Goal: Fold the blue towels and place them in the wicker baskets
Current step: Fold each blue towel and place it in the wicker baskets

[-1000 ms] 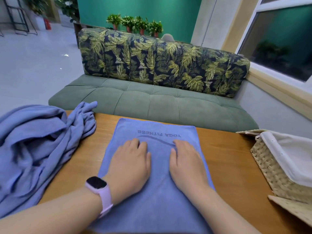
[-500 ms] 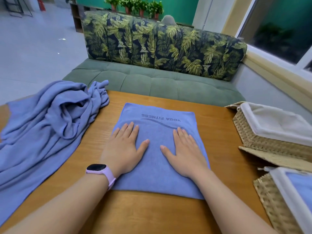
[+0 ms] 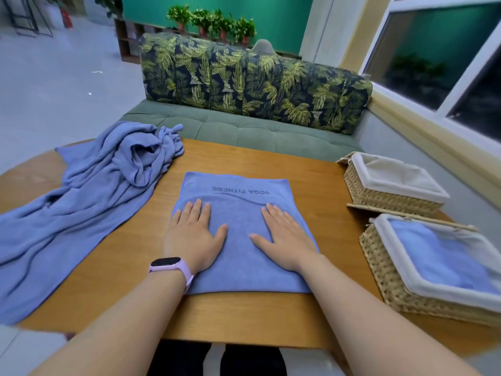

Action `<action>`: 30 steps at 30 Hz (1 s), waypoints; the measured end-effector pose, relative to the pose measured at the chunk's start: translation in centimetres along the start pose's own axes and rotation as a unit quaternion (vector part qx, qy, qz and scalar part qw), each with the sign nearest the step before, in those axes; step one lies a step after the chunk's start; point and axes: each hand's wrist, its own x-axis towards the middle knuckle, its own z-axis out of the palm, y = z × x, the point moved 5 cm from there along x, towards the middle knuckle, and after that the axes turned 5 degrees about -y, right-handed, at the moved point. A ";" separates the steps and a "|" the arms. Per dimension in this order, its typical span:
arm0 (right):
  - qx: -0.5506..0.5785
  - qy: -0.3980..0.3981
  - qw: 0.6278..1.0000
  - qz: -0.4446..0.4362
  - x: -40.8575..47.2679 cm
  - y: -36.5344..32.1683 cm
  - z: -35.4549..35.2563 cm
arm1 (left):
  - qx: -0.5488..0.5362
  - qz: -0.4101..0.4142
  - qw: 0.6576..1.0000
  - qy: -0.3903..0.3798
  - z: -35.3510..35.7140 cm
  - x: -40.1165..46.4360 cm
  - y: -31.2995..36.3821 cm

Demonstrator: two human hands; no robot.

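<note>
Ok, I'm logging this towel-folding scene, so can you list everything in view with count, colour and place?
folded towel: 1, blue with "YOGA FITNESS" print, flat at table centre
unfolded towels: a rumpled heap, count unclear, blue, table's left side
near basket: 1, wicker with white liner, table's right edge, blue towel inside
far basket: 1, wicker with white liner, behind the near one, no towel visible inside
table: 1, wood
sofa: 1, green seat, leaf-print back, beyond the table
potted plants: several, green, on a shelf behind the sofa
window: 1, white frame, right wall
watch: 1, pink band, left wrist
left hand: flat on the folded towel
right hand: flat on the folded towel
</note>
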 end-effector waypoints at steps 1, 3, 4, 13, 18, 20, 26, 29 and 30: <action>0.004 0.009 1.000 -0.002 -0.7 -0.3 0.1 | 0.000 0.001 1.000 -0.002 -0.1 -0.8 -0.1; 0.003 0.016 1.000 -0.003 -2.1 -1.0 0.4 | 0.005 0.004 1.000 -0.007 -0.3 -2.5 -0.4; -0.003 0.009 1.000 -0.002 -2.7 -1.3 0.7 | 0.006 0.003 1.000 -0.009 -0.4 -3.4 -0.7; -0.018 -0.021 1.000 0.011 -6.0 -3.1 1.5 | 0.002 -0.022 0.999 -0.030 -1.1 -7.0 -1.9; -0.009 -0.022 1.000 0.017 -5.8 -2.9 1.4 | 0.000 -0.016 0.999 -0.032 -0.8 -6.6 -1.8; -0.007 -0.019 1.000 0.019 -5.7 -2.9 1.3 | 0.000 -0.020 0.999 -0.031 -0.7 -6.3 -1.8; 0.002 -0.009 1.000 0.017 -5.5 -2.8 1.3 | 0.005 -0.021 0.999 -0.035 -0.6 -5.3 -1.4; 0.011 0.002 1.000 0.013 -5.5 -2.9 1.5 | 0.010 -0.019 0.999 -0.044 -0.4 -5.3 -1.6; 0.019 0.014 1.000 0.012 -5.7 -3.0 1.3 | 0.014 -0.020 0.999 -0.034 -0.4 -5.4 -1.6</action>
